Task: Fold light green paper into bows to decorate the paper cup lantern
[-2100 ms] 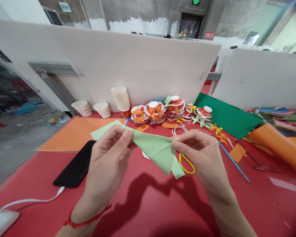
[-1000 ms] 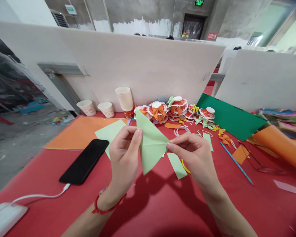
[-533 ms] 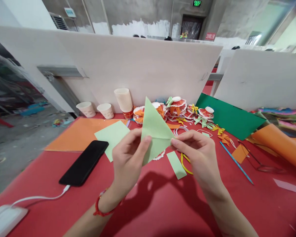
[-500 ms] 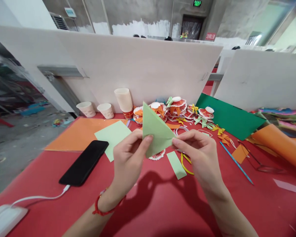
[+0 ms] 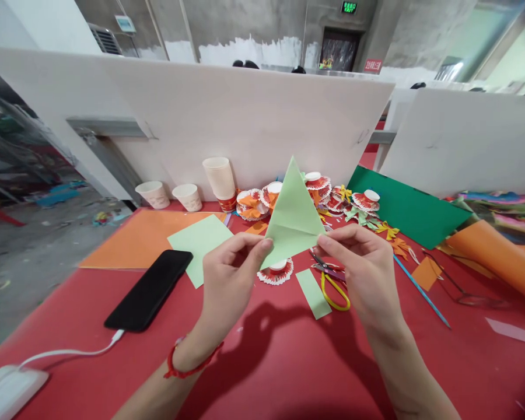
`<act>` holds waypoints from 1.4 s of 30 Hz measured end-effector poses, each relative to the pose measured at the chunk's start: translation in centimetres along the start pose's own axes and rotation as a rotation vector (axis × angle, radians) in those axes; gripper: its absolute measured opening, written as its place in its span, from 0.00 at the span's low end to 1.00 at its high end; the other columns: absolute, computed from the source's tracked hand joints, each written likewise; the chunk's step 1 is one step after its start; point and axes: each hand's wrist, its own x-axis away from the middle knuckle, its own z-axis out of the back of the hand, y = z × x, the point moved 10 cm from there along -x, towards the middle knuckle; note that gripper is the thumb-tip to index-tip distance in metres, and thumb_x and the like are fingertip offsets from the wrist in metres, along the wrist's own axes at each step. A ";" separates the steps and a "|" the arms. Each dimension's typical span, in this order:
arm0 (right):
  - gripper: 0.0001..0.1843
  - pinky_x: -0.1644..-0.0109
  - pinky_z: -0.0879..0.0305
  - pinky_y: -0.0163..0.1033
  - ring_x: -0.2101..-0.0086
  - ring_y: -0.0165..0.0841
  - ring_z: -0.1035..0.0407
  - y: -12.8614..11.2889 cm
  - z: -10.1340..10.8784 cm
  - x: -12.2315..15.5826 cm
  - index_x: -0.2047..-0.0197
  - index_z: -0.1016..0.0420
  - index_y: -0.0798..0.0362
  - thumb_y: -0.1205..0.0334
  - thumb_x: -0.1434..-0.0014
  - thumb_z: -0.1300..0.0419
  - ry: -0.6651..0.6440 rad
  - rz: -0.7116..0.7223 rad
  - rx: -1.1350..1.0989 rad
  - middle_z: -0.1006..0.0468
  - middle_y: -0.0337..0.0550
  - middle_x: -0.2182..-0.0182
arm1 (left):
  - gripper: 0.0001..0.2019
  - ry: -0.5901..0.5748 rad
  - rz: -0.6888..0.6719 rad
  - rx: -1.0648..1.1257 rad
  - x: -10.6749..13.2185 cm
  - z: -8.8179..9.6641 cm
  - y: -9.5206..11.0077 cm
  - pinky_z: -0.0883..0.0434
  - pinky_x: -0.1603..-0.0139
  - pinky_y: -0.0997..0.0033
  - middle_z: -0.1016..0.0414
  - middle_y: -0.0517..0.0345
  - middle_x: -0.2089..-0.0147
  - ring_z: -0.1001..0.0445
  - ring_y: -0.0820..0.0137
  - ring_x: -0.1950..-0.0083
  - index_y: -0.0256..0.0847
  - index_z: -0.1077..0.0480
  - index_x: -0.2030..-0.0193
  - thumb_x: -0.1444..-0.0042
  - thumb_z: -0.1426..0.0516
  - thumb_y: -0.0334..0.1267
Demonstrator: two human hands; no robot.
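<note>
Pinches a creased, light-green paper triangle [image 5: 294, 213] point-up above the red tabletop [image 5: 271, 373] between thumb and fingers of the nearly closed left hand [image 5: 233, 273] and, likewise, right hand [image 5: 364, 262]. Has yellow-handled metal scissors [image 5: 326, 269] and 1 light-green rectangular paper strip [image 5: 314, 293] near the right hand.

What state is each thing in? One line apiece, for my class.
Creased green paper, raised, point up
Left hand, pinching that paper
Right hand, pinching that paper
Phone, flat, cable plugged in
Yellow-handled scissors, partly hidden, open or shut unclear
Small cups, upright
Exit sign, lit
</note>
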 end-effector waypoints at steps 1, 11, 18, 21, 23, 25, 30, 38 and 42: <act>0.04 0.69 0.26 0.32 0.76 0.28 0.25 0.1 -0.1 -0.1 0.76 0.22 0.51 0.66 0.54 0.31 -0.003 -0.001 -0.002 0.22 0.35 0.79 | 0.07 0.018 0.005 -0.003 0.0 0.1 -0.1 0.41 0.83 0.78 0.36 0.66 0.85 0.41 0.78 0.83 0.40 0.27 0.77 0.51 0.39 0.37; 0.05 0.70 0.29 0.33 0.76 0.28 0.26 -0.8 2.5 -1.0 0.75 0.23 0.51 0.65 0.55 0.30 0.121 0.061 0.004 0.22 0.35 0.79 | 0.08 -0.203 0.163 0.138 -0.1 -2.1 -1.7 0.29 0.73 0.76 0.25 0.61 0.79 0.28 0.74 0.76 0.40 0.27 0.79 0.52 0.37 0.37; 0.04 0.69 0.28 0.35 0.77 0.27 0.28 -1.8 3.7 -1.2 0.75 0.23 0.51 0.65 0.55 0.31 0.176 0.096 0.015 0.23 0.35 0.80 | 0.10 -0.254 0.155 0.136 -0.1 -2.3 -1.4 0.31 0.73 0.77 0.28 0.61 0.79 0.30 0.75 0.75 0.39 0.29 0.80 0.49 0.39 0.37; 0.04 0.70 0.29 0.33 0.77 0.27 0.28 -1.8 3.7 -1.3 0.76 0.23 0.51 0.65 0.55 0.31 0.168 0.088 0.016 0.24 0.34 0.80 | 0.09 -0.267 0.155 0.191 -0.3 -2.3 -1.8 0.30 0.68 0.75 0.26 0.60 0.76 0.28 0.73 0.71 0.39 0.27 0.74 0.45 0.41 0.39; 0.04 0.70 0.29 0.33 0.77 0.27 0.27 -1.7 3.7 -1.3 0.75 0.23 0.51 0.65 0.55 0.31 0.165 0.087 0.030 0.23 0.35 0.80 | 0.10 -0.260 0.157 0.211 -0.4 -2.4 -2.1 0.30 0.67 0.74 0.27 0.60 0.75 0.28 0.72 0.71 0.39 0.26 0.72 0.43 0.43 0.41; 0.05 0.70 0.29 0.35 0.76 0.29 0.27 -1.6 3.6 -1.3 0.75 0.23 0.51 0.64 0.55 0.31 0.160 0.096 0.051 0.23 0.36 0.79 | 0.09 -0.277 0.168 0.200 -0.3 -2.8 -2.4 0.30 0.68 0.74 0.27 0.60 0.75 0.28 0.72 0.71 0.40 0.26 0.71 0.45 0.41 0.41; 0.05 0.69 0.28 0.36 0.76 0.29 0.26 -1.5 3.5 -1.3 0.74 0.23 0.52 0.64 0.54 0.31 0.152 0.100 0.058 0.22 0.36 0.79 | 0.07 -0.316 0.189 0.161 0.0 -3.4 -2.2 0.31 0.72 0.76 0.29 0.62 0.78 0.31 0.74 0.75 0.39 0.29 0.75 0.50 0.39 0.38; 0.04 0.69 0.28 0.35 0.76 0.29 0.26 -1.3 3.3 -1.5 0.75 0.23 0.52 0.64 0.55 0.31 0.153 0.094 0.091 0.22 0.36 0.80 | 0.07 -0.299 0.097 0.146 -0.7 -2.4 -1.1 0.32 0.73 0.75 0.29 0.61 0.78 0.32 0.73 0.74 0.40 0.28 0.77 0.51 0.39 0.36; 0.06 0.72 0.29 0.35 0.78 0.29 0.27 0.0 -0.3 -1.2 0.77 0.25 0.53 0.64 0.56 0.31 -0.107 0.018 0.182 0.22 0.37 0.80 | 0.09 -0.304 0.121 0.240 -0.9 -2.8 -1.8 0.29 0.63 0.70 0.24 0.56 0.68 0.27 0.68 0.66 0.39 0.25 0.66 0.48 0.40 0.42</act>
